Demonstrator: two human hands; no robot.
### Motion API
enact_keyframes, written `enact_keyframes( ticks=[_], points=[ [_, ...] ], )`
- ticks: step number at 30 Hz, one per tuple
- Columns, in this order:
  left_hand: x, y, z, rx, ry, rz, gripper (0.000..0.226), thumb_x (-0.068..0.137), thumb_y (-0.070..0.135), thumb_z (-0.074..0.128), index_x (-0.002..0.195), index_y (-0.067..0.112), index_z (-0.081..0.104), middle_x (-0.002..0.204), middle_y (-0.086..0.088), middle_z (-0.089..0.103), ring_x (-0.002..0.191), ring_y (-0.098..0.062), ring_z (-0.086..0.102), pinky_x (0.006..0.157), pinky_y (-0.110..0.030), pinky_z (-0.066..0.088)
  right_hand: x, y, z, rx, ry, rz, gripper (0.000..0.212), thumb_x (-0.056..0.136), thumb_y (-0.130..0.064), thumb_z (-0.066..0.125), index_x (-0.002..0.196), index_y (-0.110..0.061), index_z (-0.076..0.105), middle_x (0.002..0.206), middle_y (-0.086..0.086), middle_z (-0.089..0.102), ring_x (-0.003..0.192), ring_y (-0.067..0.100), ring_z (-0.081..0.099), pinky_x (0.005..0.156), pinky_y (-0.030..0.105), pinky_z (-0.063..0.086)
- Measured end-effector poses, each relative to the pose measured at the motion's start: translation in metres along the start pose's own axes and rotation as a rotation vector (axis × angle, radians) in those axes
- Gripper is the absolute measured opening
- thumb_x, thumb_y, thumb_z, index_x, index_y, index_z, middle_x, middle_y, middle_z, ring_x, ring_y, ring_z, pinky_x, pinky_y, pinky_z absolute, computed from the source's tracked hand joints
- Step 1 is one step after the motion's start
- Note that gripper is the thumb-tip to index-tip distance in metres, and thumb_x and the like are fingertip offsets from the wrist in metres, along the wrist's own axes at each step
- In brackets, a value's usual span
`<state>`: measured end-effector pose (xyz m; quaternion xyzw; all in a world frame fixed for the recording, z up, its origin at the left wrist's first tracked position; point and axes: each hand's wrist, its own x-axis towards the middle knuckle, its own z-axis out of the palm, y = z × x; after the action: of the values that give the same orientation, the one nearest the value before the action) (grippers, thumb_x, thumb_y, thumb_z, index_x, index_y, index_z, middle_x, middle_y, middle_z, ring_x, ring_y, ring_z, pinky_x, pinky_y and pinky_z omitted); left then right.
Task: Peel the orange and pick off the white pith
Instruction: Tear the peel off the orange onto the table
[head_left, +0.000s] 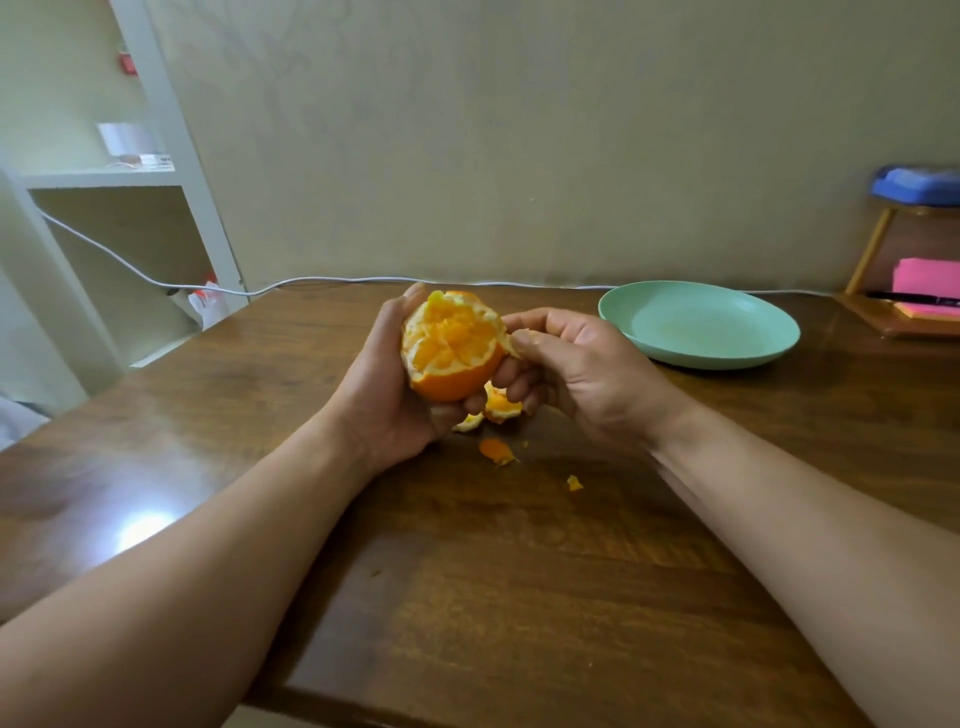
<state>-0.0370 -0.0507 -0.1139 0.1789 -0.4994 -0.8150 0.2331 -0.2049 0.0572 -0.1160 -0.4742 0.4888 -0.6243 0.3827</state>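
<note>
A half-peeled orange (451, 348) is held above the wooden table (467, 571), its bare flesh facing up and rind still round its lower half. My left hand (387, 389) grips it from the left and below. My right hand (576, 364) pinches the torn edge of the peel at the orange's right side between thumb and forefinger. Torn peel pieces (501, 406) lie on the table under my hands, with a smaller scrap (496, 450) and a tiny bit (574, 483) nearer to me.
A mint-green plate (698, 323) sits to the right at the table's back. A wooden stand (904, 306) with pink notes and a pen is at the far right. A white cable (322, 281) runs along the wall. White shelves (130, 208) stand at the left.
</note>
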Motion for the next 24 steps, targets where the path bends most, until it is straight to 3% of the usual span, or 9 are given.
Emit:
enact_keyframes(
  ticks=[6,10,12,15,17,20,24],
  points=[
    [-0.003,0.0,0.0,-0.105,-0.107,-0.03,0.068,0.088,0.068,0.048,0.102,0.012,0.085,0.091,-0.013,0.073,0.058,-0.021,0.063,0.039,-0.017,0.04,-0.005,-0.002,0.006,0.332,-0.026,0.081,0.019,0.109,-0.004,0.048,0.122,-0.004,0.062,0.074,0.009,0.07,0.058,0.013,0.062,0.052,0.021,0.05],
    [-0.003,0.002,-0.006,-0.236,-0.089,-0.013,0.067,0.085,0.064,0.053,0.113,0.006,0.073,0.103,-0.02,0.072,0.058,-0.026,0.063,0.038,-0.02,0.044,-0.005,-0.005,0.002,0.448,0.045,0.133,0.013,0.107,-0.007,0.051,0.111,-0.01,0.064,0.073,0.006,0.07,0.059,0.013,0.062,0.051,0.021,0.05],
    [-0.001,0.002,-0.01,-0.259,-0.076,0.011,0.068,0.089,0.063,0.053,0.12,0.005,0.068,0.112,-0.022,0.071,0.065,-0.028,0.064,0.043,-0.023,0.048,-0.003,-0.003,-0.003,0.259,0.092,0.106,0.014,0.11,-0.012,0.051,0.108,-0.012,0.066,0.076,0.006,0.072,0.063,0.015,0.064,0.054,0.024,0.051],
    [0.001,0.002,-0.011,-0.21,-0.061,0.014,0.066,0.092,0.059,0.055,0.125,0.004,0.069,0.119,-0.022,0.07,0.077,-0.031,0.066,0.056,-0.029,0.052,-0.004,0.009,-0.004,-0.508,0.079,-0.046,0.017,0.111,-0.031,0.056,0.106,-0.025,0.072,0.092,-0.004,0.078,0.082,0.015,0.071,0.071,0.037,0.06],
    [0.001,0.003,-0.011,-0.186,-0.027,0.013,0.064,0.09,0.055,0.058,0.132,0.007,0.064,0.123,-0.021,0.067,0.081,-0.032,0.068,0.063,-0.032,0.052,-0.005,0.016,-0.001,-0.772,0.003,-0.123,0.014,0.11,-0.032,0.059,0.11,-0.033,0.073,0.105,-0.014,0.076,0.094,0.003,0.068,0.083,0.037,0.058],
    [0.002,0.005,-0.011,-0.186,0.026,0.045,0.059,0.09,0.049,0.059,0.133,0.009,0.063,0.125,-0.021,0.065,0.085,-0.032,0.07,0.069,-0.035,0.055,-0.003,0.013,0.001,-0.807,0.061,-0.18,0.015,0.109,-0.032,0.059,0.116,-0.034,0.073,0.112,-0.018,0.07,0.104,0.001,0.064,0.093,0.037,0.056],
    [0.001,0.004,-0.008,-0.192,0.063,0.045,0.047,0.098,0.042,0.053,0.128,0.008,0.064,0.111,-0.019,0.074,0.086,-0.032,0.075,0.068,-0.038,0.062,-0.007,0.006,0.002,-0.612,0.106,-0.057,0.027,0.105,-0.056,0.053,0.112,-0.036,0.07,0.103,-0.016,0.076,0.098,0.003,0.072,0.09,0.042,0.062]
  ],
)
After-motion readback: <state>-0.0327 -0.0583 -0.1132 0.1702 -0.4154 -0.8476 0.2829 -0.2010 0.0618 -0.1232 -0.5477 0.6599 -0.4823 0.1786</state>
